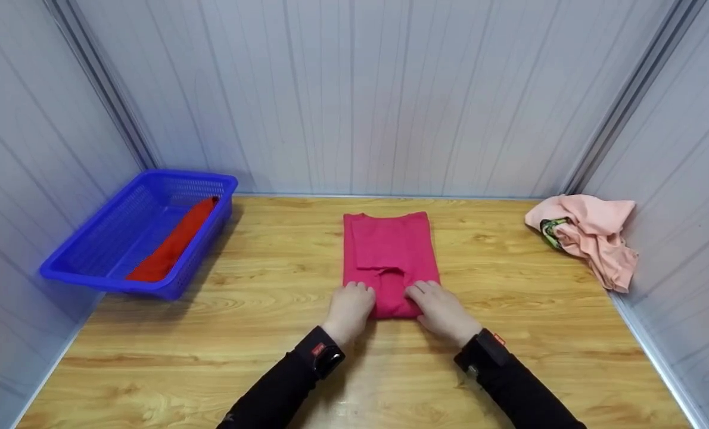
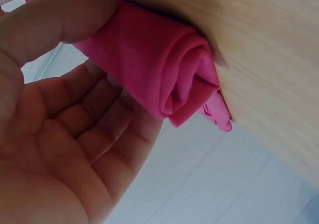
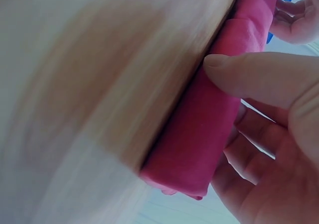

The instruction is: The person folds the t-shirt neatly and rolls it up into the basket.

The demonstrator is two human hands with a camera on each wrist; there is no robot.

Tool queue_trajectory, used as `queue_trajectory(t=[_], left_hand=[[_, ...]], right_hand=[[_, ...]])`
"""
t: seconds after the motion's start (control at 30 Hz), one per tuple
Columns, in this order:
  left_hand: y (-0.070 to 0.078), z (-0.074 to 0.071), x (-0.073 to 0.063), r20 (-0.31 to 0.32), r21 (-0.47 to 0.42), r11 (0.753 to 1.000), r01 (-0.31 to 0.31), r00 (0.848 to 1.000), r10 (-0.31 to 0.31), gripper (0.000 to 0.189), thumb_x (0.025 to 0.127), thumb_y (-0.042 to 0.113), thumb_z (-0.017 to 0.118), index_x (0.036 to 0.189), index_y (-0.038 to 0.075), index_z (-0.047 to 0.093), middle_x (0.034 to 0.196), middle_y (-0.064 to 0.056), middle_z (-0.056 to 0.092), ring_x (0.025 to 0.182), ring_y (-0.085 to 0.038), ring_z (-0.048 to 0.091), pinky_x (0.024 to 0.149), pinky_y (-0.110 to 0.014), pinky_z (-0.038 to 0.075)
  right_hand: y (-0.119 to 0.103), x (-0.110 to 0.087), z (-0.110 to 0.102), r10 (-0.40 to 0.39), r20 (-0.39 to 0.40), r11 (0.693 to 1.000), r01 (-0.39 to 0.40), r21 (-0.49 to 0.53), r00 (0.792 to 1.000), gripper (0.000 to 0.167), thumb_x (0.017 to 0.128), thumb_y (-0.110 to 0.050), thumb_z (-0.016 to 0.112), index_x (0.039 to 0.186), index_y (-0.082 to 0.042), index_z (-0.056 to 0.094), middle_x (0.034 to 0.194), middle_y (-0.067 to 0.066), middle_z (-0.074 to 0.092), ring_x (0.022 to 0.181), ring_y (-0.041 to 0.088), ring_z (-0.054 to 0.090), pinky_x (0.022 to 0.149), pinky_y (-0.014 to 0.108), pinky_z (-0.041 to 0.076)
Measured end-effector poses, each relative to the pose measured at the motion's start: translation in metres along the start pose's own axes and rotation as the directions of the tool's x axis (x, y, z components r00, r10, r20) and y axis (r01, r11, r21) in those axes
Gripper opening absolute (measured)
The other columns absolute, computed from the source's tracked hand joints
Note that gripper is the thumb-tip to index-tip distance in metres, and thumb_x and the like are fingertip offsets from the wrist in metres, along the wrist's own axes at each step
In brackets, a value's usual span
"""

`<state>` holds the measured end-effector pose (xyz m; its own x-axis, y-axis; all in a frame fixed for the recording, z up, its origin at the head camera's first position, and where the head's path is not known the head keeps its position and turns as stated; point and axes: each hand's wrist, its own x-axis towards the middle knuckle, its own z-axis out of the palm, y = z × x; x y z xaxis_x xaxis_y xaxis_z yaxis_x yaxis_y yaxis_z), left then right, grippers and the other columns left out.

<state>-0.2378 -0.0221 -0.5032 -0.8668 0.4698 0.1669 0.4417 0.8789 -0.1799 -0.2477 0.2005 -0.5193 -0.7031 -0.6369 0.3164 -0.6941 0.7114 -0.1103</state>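
A magenta shirt (image 1: 384,241), folded into a narrow rectangle, lies on the wooden table, its near end turned up into a thick roll. My left hand (image 1: 351,307) grips the left part of that near end. In the left wrist view the thumb (image 2: 65,25) presses the front of the roll (image 2: 144,59), the fingers are behind it, and spiral layers show at its end. At the right part, my right hand (image 1: 444,307) holds the same edge. The right wrist view has its thumb (image 3: 259,77) on the front of the roll and curled fingers behind.
A blue plastic basket (image 1: 86,279) stands at the back left with a folded orange-red cloth (image 1: 179,241) inside. Against the right wall lies a crumpled light pink garment (image 1: 596,229) with a green print. Panel walls (image 1: 384,95) enclose the wooden table (image 1: 259,333) at the back and sides.
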Motion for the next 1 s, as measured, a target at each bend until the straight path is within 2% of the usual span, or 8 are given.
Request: queue_trajectory(t=[0.13, 0.43, 0.7, 1.0], left_hand=[[-0.003, 0.000, 0.001, -0.013, -0.036, 0.999, -0.009, 1.000, 0.008, 0.023, 0.069, 0.006, 0.078, 0.088, 0.009, 0.066, 0.083, -0.006, 0.063, 0.076, -0.023, 0.060, 0.060, -0.034, 0.053], [-0.010, 0.003, -0.001, -0.111, -0.095, 0.994, -0.054, 0.993, 0.043, 0.019, 0.064, 0.006, 0.077, 0.076, 0.010, 0.062, 0.076, -0.007, 0.064, 0.072, -0.024, 0.061, 0.057, -0.037, 0.052], [-0.014, 0.000, -0.002, -0.088, -0.167, 0.984, -0.059, 0.995, 0.045, 0.017, 0.065, 0.003, 0.071, 0.071, 0.012, 0.058, 0.072, -0.005, 0.063, 0.068, -0.024, 0.062, 0.054, -0.038, 0.052], [-0.023, 0.002, -0.005, -0.107, -0.286, 0.951, -0.121, 0.990, 0.094, 0.019, 0.063, 0.002, 0.066, 0.068, 0.011, 0.051, 0.064, -0.004, 0.056, 0.060, -0.023, 0.058, 0.052, -0.037, 0.049]], right_hand=[[0.000, 0.000, 0.000, -0.003, -0.013, 1.000, 0.003, 0.000, 1.000, 0.044, 0.071, 0.004, 0.076, 0.112, -0.003, 0.062, 0.108, 0.012, 0.061, 0.099, 0.031, 0.058, 0.086, 0.042, 0.051], [-0.001, 0.000, -0.002, -0.027, -0.031, 1.000, 0.027, -0.014, 0.999, 0.042, 0.070, 0.007, 0.074, 0.108, -0.003, 0.061, 0.102, 0.010, 0.061, 0.095, 0.030, 0.058, 0.084, 0.040, 0.050], [-0.001, -0.001, -0.005, 0.001, -0.010, 0.999, -0.001, 0.044, 1.000, 0.034, 0.075, 0.006, 0.071, 0.106, -0.005, 0.063, 0.100, 0.008, 0.063, 0.095, 0.028, 0.060, 0.084, 0.040, 0.051], [0.001, -0.005, -0.007, 0.007, 0.000, 0.993, -0.007, 0.120, 1.000, 0.027, 0.080, 0.006, 0.066, 0.105, -0.005, 0.064, 0.098, 0.008, 0.065, 0.094, 0.027, 0.060, 0.084, 0.040, 0.050]])
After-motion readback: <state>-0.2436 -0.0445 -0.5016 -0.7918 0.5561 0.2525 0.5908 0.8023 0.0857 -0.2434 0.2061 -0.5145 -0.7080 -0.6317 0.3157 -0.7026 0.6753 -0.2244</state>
